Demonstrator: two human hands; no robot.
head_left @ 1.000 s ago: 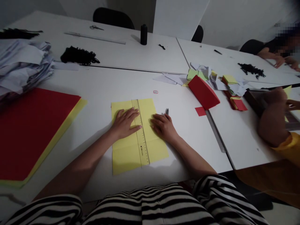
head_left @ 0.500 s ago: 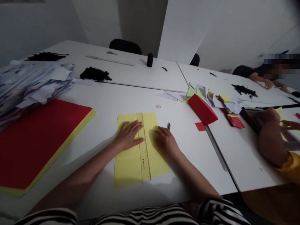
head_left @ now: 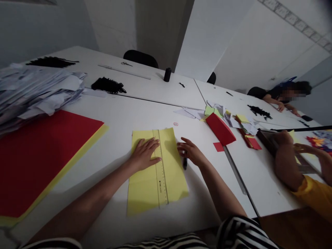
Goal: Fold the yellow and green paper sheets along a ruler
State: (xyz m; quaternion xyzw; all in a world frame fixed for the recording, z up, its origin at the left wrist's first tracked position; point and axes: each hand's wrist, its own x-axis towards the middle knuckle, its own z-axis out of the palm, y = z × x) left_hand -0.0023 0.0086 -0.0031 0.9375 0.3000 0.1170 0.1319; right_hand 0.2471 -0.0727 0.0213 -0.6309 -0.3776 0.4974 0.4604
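A clear ruler [head_left: 163, 183] lies lengthwise on a sheet of yellow paper [head_left: 142, 193] on the white table. My left hand [head_left: 145, 154] rests flat across the ruler and the left part of the sheet, its fingers spread and pressing down. Just off the sheet's right edge, my right hand [head_left: 190, 152] is curled round a dark pen [head_left: 185, 163], with the index finger lifted out. The pen's upper part is hidden by the fingers.
Red card [head_left: 52, 148] over yellow sheets lies left, beside a tall paper pile [head_left: 38, 93]. A folded red card [head_left: 220, 128], paper scraps and a metal ruler [head_left: 236, 169] lie right. A co-worker's arm [head_left: 287, 166] is at far right; another person sits beyond.
My right hand has left the sheet's right edge and shifted right onto the pen. My left hand stays on the ruler. The view has turned slightly to the right.
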